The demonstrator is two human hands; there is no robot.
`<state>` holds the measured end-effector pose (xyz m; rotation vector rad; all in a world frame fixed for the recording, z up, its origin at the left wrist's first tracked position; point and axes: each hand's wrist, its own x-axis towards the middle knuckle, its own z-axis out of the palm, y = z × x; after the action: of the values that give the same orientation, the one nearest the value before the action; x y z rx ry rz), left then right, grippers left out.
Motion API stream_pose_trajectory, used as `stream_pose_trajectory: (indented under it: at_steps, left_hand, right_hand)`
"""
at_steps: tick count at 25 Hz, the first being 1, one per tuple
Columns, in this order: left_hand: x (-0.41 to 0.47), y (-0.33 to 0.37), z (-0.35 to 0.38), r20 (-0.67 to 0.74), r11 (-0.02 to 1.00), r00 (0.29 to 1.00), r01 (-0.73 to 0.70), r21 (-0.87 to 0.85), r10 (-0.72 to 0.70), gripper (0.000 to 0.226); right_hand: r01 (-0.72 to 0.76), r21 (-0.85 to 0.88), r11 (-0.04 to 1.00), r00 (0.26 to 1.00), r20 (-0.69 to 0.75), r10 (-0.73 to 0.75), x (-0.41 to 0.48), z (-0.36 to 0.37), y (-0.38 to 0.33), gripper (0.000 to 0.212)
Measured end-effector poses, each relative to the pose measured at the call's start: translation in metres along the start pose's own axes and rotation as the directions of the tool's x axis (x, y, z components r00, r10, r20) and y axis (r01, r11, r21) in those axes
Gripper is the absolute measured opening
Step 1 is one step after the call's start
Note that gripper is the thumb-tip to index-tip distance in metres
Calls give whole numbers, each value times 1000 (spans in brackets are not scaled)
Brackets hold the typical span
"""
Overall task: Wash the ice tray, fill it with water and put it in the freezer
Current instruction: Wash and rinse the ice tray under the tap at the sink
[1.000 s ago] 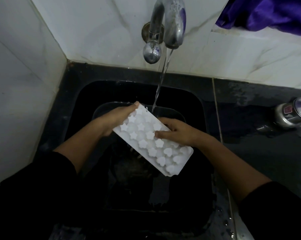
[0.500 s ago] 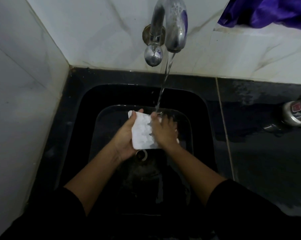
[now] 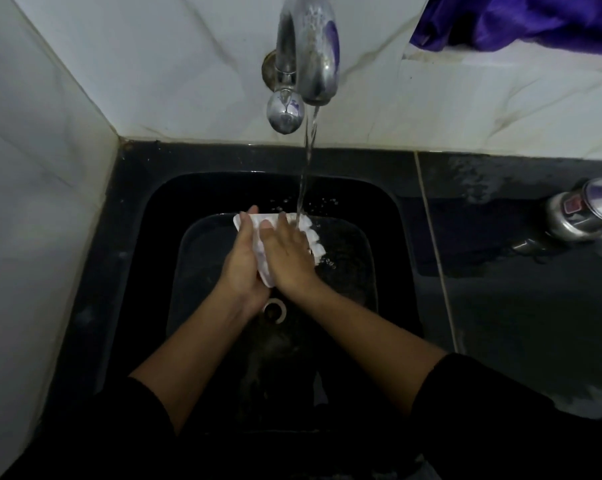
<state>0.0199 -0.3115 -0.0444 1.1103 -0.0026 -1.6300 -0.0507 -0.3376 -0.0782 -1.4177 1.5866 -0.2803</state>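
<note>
Listener: Where is the ice tray?

Describer: The white ice tray (image 3: 312, 237) is held above the basin of a black sink (image 3: 154, 237), tilted, with its far edge under the water stream (image 3: 306, 168) falling from a chrome tap (image 3: 313, 50). Droplets scatter around it.

Listener: And the hands?

Describer: The left hand (image 3: 240, 263) cups the tray's left side and grips it, fingers wrapped along its edge. The right hand (image 3: 290, 259) lies flat on top of the tray, fingers nearly straight and pressed against it, fingertips just beside the point where the water lands. Both forearms are bare below dark sleeves.

Listener: What else is nearby?

Describer: A round drain (image 3: 274, 308) sits directly below the hands. To the right, on the wet black counter (image 3: 500, 289), a steel container (image 3: 586, 216) lies on its side. A purple cloth (image 3: 517, 19) hangs at the top right against white marbled wall tiles (image 3: 154, 64).
</note>
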Motion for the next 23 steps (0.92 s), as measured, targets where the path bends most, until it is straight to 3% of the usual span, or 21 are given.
stream_pose_trajectory:
  at_steps: [1, 3, 5, 6, 8, 12, 15, 17, 20, 23]
  left_hand:
    - [-2, 2, -1, 5, 1000, 1000, -1, 27, 1, 49]
    - [-14, 4, -2, 31, 999, 1000, -3, 46, 1, 50]
    - [-27, 11, -9, 82, 997, 997, 5, 83, -12, 53]
    - [-34, 18, -13, 84, 995, 996, 0, 96, -8, 53]
    - [-39, 37, -26, 65, 995, 998, -24, 99, 17, 54]
    - [-29, 61, -62, -94, 971, 992, -60, 230, 84, 58]
    - [-5, 57, -83, -321, 909, 931, -27, 416, 175, 52]
    - [15, 46, -93, -370, 908, 914, 5, 419, 165, 51]
    - [38, 19, -92, -304, 931, 953, 129, 340, -21, 46]
    - [33, 8, -67, -164, 948, 985, 107, 301, -59, 45]
  right_hand:
    - [44, -27, 999, 999, 2, -44, 1, -8, 3, 66]
    - [-47, -110, 993, 998, -44, 42, 30, -33, 13, 68]
    - [-176, 44, 983, 982, -55, 179, 42, -59, 20, 78]
    - [-186, 162, 969, 974, -96, 203, 42, -64, 25, 85]
    - [-109, 274, 956, 984, -107, 143, 29, -74, 24, 74]
    - [-83, 480, 874, 996, 11, 89, 11, -95, 8, 56]
    - [-18, 538, 843, 1000, 21, 8, -9, -103, -11, 47]
    - [26, 554, 832, 1000, -1, -30, -21, -108, -18, 43]
    - [133, 522, 843, 991, -44, -129, -38, -127, -16, 38]
    - [142, 489, 861, 990, -86, -114, -53, -153, 8, 31]
